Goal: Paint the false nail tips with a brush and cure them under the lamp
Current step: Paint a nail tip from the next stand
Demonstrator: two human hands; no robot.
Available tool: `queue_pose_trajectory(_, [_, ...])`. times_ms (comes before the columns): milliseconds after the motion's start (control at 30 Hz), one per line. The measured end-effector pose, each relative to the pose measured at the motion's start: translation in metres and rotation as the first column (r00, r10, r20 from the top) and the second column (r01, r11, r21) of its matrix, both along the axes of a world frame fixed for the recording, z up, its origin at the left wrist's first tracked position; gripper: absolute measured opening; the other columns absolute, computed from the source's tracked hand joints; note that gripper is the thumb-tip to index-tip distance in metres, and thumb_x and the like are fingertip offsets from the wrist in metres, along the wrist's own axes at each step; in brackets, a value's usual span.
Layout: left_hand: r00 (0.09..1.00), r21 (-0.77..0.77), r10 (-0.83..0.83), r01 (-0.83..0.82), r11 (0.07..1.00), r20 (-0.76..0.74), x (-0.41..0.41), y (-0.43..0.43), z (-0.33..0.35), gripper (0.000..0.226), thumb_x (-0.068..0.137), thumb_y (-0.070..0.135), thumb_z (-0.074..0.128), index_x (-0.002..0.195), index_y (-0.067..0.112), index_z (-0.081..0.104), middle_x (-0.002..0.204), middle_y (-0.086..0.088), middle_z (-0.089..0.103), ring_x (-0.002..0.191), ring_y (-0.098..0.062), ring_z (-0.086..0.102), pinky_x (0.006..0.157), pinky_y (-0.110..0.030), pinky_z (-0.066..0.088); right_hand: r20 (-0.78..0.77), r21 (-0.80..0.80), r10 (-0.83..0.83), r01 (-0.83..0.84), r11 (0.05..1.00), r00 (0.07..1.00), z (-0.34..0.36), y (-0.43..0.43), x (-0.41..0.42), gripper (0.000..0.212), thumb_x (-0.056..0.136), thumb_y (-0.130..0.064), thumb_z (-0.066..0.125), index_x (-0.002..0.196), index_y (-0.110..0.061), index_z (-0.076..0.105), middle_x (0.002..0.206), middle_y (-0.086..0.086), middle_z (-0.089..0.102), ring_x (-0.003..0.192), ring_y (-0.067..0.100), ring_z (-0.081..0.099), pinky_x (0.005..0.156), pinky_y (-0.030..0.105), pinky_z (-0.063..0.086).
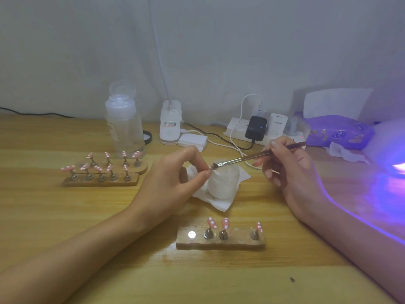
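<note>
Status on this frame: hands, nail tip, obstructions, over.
Right hand grips brush. Left hand pinches small piece at the bristles, over white jar. Near holder carries three tips, one seat bare. Path unobstructed.

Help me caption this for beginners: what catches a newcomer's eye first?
The violet glow of the white curing lamp at the right edge. Mid-table, the right hand holds a thin brown-handled brush to something small pinched by the left hand above a white jar. Pink white-dotted nail tips stand on wooden strips, left and front.
</note>
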State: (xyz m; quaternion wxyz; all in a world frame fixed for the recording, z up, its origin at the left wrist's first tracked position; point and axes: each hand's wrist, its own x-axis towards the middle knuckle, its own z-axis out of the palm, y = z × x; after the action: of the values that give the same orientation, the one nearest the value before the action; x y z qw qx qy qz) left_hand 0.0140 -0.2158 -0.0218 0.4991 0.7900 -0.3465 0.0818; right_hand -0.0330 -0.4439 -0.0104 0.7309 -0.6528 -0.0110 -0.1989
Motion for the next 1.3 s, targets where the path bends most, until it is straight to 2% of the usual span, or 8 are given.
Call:
queue_pose_trajectory(133, [1.000, 0.001, -0.006, 0.006, 1.000, 0.007, 0.0012, 0.0001, -0.0012, 0.014, 0.091, 0.017, 0.069, 0.080, 0.020, 0.061, 0.082, 0.007, 0.067, 0.045, -0.007, 0.042, 0.049, -0.016, 0.032, -0.036, 0.018, -0.056, 0.057, 0.998, 0.998, -0.0011, -0.0018, 0.0014, 0.027, 0.101, -0.016, 0.048, 0.075, -0.018, 0.053, 0.062, 0.006, 0.067, 0.043, 0.009, 0.045, 0.038, 0.015, 0.031])
queue_pose_trajectory(433, [1.000, 0.002, -0.008, 0.008, 1.000, 0.007, 0.0025, 0.0006, -0.0024, 0.016, 0.091, 0.020, 0.069, 0.079, 0.025, 0.060, 0.086, 0.006, 0.069, 0.046, -0.007, 0.042, 0.050, -0.018, 0.034, -0.042, 0.013, -0.071, 0.071, 0.997, 0.997, -0.0013, -0.0022, 0.0015, 0.027, 0.101, -0.016, 0.048, 0.074, -0.018, 0.053, 0.063, 0.006, 0.068, 0.043, 0.008, 0.047, 0.038, 0.015, 0.031])
queue_pose_trajectory(600, [1.000, 0.006, -0.009, 0.009, 1.000, 0.004, 0.0023, 0.0007, -0.0023, 0.013, 0.091, 0.020, 0.069, 0.081, 0.023, 0.061, 0.085, 0.011, 0.067, 0.047, -0.007, 0.044, 0.049, -0.017, 0.034, -0.021, 0.016, 0.006, -0.006, 1.000, 1.000, -0.0001, -0.0003, 0.0006, 0.021, 0.094, -0.028, 0.055, 0.074, -0.022, 0.056, 0.070, 0.007, 0.071, 0.045, 0.009, 0.049, 0.039, 0.015, 0.032])
queue_pose_trajectory(733, [1.000, 0.011, -0.012, 0.012, 1.000, 0.007, 0.0020, 0.0006, -0.0016, 0.014, 0.091, 0.019, 0.069, 0.081, 0.024, 0.060, 0.090, 0.009, 0.070, 0.046, -0.007, 0.045, 0.049, -0.014, 0.034, -0.065, 0.036, -0.060, 0.063, 0.997, 0.996, -0.0018, -0.0036, 0.0017, 0.026, 0.101, -0.018, 0.050, 0.075, -0.019, 0.054, 0.065, 0.006, 0.069, 0.044, 0.007, 0.046, 0.038, 0.015, 0.030])
queue_pose_trajectory(867, [1.000, 0.013, -0.005, 0.005, 1.000, 0.004, 0.0022, 0.0006, -0.0019, 0.012, 0.091, 0.019, 0.069, 0.082, 0.023, 0.061, 0.087, 0.012, 0.067, 0.047, -0.007, 0.045, 0.050, -0.014, 0.034, -0.009, 0.017, 0.014, -0.014, 1.000, 1.000, -0.0007, -0.0011, 0.0006, 0.019, 0.092, -0.030, 0.056, 0.076, -0.020, 0.054, 0.069, 0.006, 0.071, 0.045, 0.009, 0.048, 0.039, 0.015, 0.031])
queue_pose_trajectory(1000, [1.000, 0.006, -0.012, 0.012, 1.000, 0.003, 0.0018, 0.0004, -0.0015, 0.015, 0.091, 0.019, 0.069, 0.080, 0.024, 0.060, 0.086, 0.010, 0.068, 0.046, -0.007, 0.043, 0.050, -0.015, 0.033, -0.062, 0.029, -0.066, 0.068, 0.997, 0.996, -0.0017, -0.0035, 0.0017, 0.025, 0.101, -0.017, 0.049, 0.076, -0.018, 0.053, 0.064, 0.005, 0.069, 0.043, 0.007, 0.046, 0.037, 0.014, 0.029])
queue_pose_trajectory(1133, [1.000, 0.007, -0.008, 0.008, 1.000, 0.004, 0.0023, 0.0006, -0.0020, 0.014, 0.091, 0.019, 0.069, 0.080, 0.024, 0.060, 0.086, 0.011, 0.068, 0.047, -0.007, 0.044, 0.050, -0.014, 0.033, -0.009, 0.016, -0.005, 0.005, 1.000, 1.000, 0.0005, -0.0009, 0.0001, 0.024, 0.095, -0.027, 0.055, 0.071, -0.027, 0.058, 0.070, 0.006, 0.071, 0.042, 0.008, 0.043, 0.038, 0.014, 0.028])
queue_pose_trajectory(1300, [1.000, -0.003, -0.016, 0.016, 1.000, 0.001, 0.0019, 0.0008, -0.0021, 0.015, 0.091, 0.019, 0.069, 0.080, 0.023, 0.060, 0.085, 0.006, 0.069, 0.046, -0.007, 0.043, 0.049, -0.016, 0.033, -0.051, 0.051, -0.060, 0.063, 0.997, 0.997, -0.0010, -0.0028, 0.0012, 0.032, 0.101, -0.017, 0.048, 0.070, -0.024, 0.055, 0.067, 0.006, 0.070, 0.041, 0.008, 0.037, 0.040, 0.015, 0.027])
